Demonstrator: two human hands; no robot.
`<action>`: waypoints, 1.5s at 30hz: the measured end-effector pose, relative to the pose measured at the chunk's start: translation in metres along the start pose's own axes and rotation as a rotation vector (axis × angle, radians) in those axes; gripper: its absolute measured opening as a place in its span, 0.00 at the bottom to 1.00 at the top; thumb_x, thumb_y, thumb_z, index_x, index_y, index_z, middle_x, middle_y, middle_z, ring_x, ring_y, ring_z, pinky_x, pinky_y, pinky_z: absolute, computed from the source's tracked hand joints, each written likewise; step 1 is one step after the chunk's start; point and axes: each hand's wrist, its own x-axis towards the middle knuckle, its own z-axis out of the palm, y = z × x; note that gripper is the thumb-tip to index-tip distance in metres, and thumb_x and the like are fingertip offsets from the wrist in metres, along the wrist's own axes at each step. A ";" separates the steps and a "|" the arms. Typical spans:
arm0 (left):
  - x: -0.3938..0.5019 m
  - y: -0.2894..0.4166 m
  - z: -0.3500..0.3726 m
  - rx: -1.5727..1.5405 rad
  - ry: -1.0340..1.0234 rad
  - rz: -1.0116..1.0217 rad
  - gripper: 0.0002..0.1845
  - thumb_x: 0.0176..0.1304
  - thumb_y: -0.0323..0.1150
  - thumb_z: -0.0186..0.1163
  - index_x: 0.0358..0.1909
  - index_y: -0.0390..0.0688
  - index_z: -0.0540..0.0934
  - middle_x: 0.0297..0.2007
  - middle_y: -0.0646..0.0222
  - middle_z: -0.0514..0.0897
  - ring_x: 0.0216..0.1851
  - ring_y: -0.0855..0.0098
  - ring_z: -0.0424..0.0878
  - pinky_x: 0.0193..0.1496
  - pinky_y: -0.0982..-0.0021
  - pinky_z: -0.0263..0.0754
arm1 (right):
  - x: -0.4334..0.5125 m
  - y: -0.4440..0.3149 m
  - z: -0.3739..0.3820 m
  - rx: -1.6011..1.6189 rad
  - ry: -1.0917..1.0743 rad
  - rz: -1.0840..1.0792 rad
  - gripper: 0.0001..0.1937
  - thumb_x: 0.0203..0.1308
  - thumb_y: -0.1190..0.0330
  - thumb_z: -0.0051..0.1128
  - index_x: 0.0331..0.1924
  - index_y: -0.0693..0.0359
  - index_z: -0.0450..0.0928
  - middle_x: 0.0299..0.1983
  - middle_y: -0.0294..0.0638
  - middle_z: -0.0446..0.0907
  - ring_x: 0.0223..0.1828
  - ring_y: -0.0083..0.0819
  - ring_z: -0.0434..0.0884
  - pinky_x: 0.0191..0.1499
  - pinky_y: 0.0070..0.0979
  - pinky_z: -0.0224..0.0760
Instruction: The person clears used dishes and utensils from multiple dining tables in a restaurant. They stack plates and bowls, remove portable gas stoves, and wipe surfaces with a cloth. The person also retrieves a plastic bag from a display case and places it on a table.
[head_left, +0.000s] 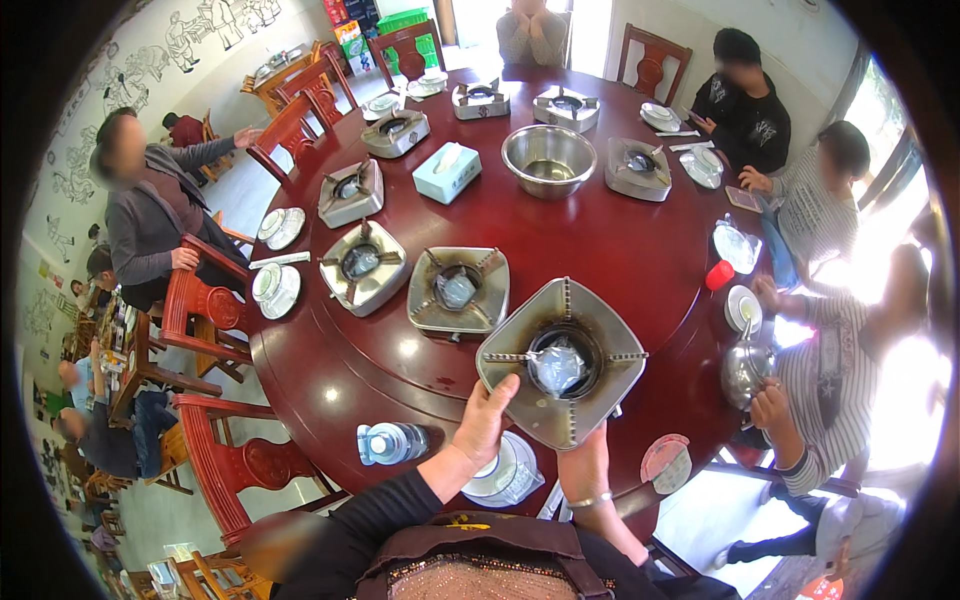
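Both my hands hold a square metal tabletop burner (525, 405) over the near part of the round red table (577, 247). My left hand (486, 420) grips its left edge, thumb on top. My right hand (585, 465), with a bracelet at the wrist, holds it from below at the near right side; its fingers are mostly hidden. Clear plastic wrap (559, 369) lies in the burner's middle. Just beyond it to the left stands a similar burner (427, 300), with another burner (382, 285) beside that. Wrapped dishes (517, 480) lie below my hands.
A steel basin (549, 180), a tissue box (447, 174) and several more burners stand farther back. A water bottle (391, 442) is at the near left. At right a person holds a metal kettle (748, 371). Other people sit or stand around the table; red chairs (255, 457) line its left.
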 end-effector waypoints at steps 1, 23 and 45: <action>-0.003 -0.003 0.007 0.029 -0.031 0.027 0.24 0.58 0.41 0.64 0.51 0.40 0.70 0.46 0.72 0.76 0.49 0.78 0.71 0.55 0.74 0.63 | 0.010 0.004 0.007 -0.135 0.096 -0.083 0.29 0.61 0.63 0.55 0.63 0.57 0.56 0.55 0.39 0.70 0.55 0.34 0.72 0.57 0.35 0.65; 0.031 -0.005 -0.088 2.009 -0.536 -0.328 0.58 0.49 0.76 0.39 0.69 0.37 0.48 0.70 0.50 0.38 0.72 0.57 0.32 0.71 0.59 0.32 | 0.250 -0.023 -0.062 -0.641 0.556 -0.347 0.29 0.59 0.59 0.57 0.58 0.71 0.64 0.54 0.50 0.72 0.58 0.35 0.68 0.60 0.30 0.58; 0.030 -0.009 -0.076 2.025 -0.019 -0.546 0.69 0.41 0.80 0.43 0.66 0.23 0.44 0.66 0.33 0.41 0.70 0.47 0.41 0.70 0.58 0.36 | 0.422 -0.138 -0.024 -2.163 0.213 -0.349 0.36 0.52 0.55 0.59 0.66 0.25 0.53 0.72 0.44 0.39 0.67 0.52 0.55 0.66 0.39 0.57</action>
